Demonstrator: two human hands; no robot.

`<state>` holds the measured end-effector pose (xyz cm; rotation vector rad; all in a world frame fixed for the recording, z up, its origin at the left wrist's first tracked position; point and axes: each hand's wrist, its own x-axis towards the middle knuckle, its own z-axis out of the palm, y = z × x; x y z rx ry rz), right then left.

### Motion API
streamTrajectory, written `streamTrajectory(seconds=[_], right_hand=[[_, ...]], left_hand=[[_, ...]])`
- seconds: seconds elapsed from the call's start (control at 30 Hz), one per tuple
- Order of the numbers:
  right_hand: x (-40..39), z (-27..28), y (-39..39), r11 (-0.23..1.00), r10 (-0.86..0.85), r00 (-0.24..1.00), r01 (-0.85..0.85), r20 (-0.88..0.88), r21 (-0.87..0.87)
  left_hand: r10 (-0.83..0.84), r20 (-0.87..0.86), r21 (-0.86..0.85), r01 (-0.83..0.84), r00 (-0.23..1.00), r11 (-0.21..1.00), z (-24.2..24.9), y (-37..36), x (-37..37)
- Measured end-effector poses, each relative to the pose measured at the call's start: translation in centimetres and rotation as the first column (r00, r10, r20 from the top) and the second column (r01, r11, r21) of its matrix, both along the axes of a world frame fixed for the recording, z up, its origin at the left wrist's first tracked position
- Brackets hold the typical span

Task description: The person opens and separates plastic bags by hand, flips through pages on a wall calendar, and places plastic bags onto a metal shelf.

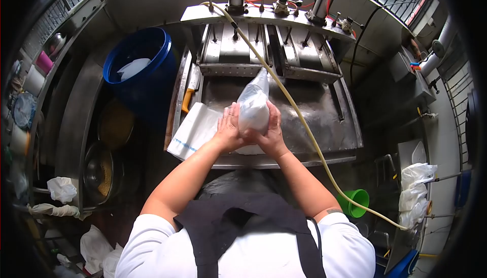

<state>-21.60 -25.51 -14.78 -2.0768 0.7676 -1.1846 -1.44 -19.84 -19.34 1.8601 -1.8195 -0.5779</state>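
Observation:
Between my left hand (231, 126) and my right hand (270, 130), a whitish, translucent plastic bag (253, 110) is held above the metal work surface (314, 105). Its narrow top points away from me. The fingers of both hands press around the bag's lower, fuller part; what is inside is hard to make out. A folded white cloth (195, 128) with a blue stripe lies beside my left hand. Beyond it, a knife with an orange handle (187, 99) rests along the table's left edge.
A metal press frame (274, 17) stands at the back. A pale hose (299, 110) crosses the table right of my right hand. The blue barrel (134, 83) is at the left, a green bucket (356, 203) at the lower right, and white bags (416, 192) hang further right.

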Motion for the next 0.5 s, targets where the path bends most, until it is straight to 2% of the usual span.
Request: streamTrajectory(seconds=[0.03,0.1,0.17,0.2,0.23,0.27,0.3,0.37,0.4,0.43,0.47,0.5], right_hand=[[0.0,-0.5,-0.4,0.988,0.030,0.998,-0.038,0.058,0.147],[-1.3,-0.9,-1.9,0.991,0.064,0.998,-0.067,0.026,0.118],[-2.6,-0.8,-3.1,0.987,0.109,0.989,-0.119,0.096,0.107],[-3.3,1.8,-2.1,0.982,0.037,0.997,-0.049,0.067,0.183],[-3.4,1.8,-2.6,0.982,0.033,0.997,-0.045,0.067,0.185],[-3.2,1.5,-3.4,0.976,-0.101,0.987,0.073,0.127,0.203],[-2.9,0.9,-4.4,0.956,-0.231,0.956,0.187,0.183,0.226],[-2.2,-1.1,-6.3,0.969,-0.180,0.966,0.142,0.183,0.204],[-1.6,-0.3,-6.1,0.915,0.040,0.977,-0.120,0.209,0.386],[-0.8,1.1,-5.6,0.760,0.248,0.930,-0.361,0.273,0.540],[-0.3,2.4,-4.8,0.827,0.236,0.939,-0.330,0.251,0.456],[0.0,3.5,-4.5,0.825,0.238,0.939,-0.331,0.250,0.458]], left_hand=[[0.006,0.000,-0.009,-0.006,1.000,1.000,1.9,0.0,0.0],[-0.076,0.047,0.233,0.063,0.996,0.970,6.1,0.4,0.5],[-0.071,0.036,0.221,0.061,0.997,0.973,8.3,0.7,1.5],[-0.009,-0.096,0.013,0.010,0.995,1.000,8.7,0.7,1.7],[0.023,-0.238,-0.186,-0.069,0.971,0.980,10.0,0.8,1.6],[0.018,-0.271,-0.309,-0.104,0.962,0.945,11.1,1.0,0.8],[0.018,-0.274,-0.306,-0.105,0.961,0.946,11.6,0.9,-0.2],[-0.065,-0.197,-0.362,-0.011,0.978,0.932,12.4,0.1,-2.2],[-0.090,-0.245,-0.423,-0.023,0.965,0.906,11.9,-0.5,-2.9],[-0.085,-0.247,-0.427,-0.029,0.965,0.904,12.4,-0.4,-2.9],[-0.068,-0.485,-0.333,-0.113,0.872,0.936,13.0,-0.1,-2.9],[-0.030,-0.692,-0.215,-0.166,0.722,0.962,13.2,0.1,-3.0]])
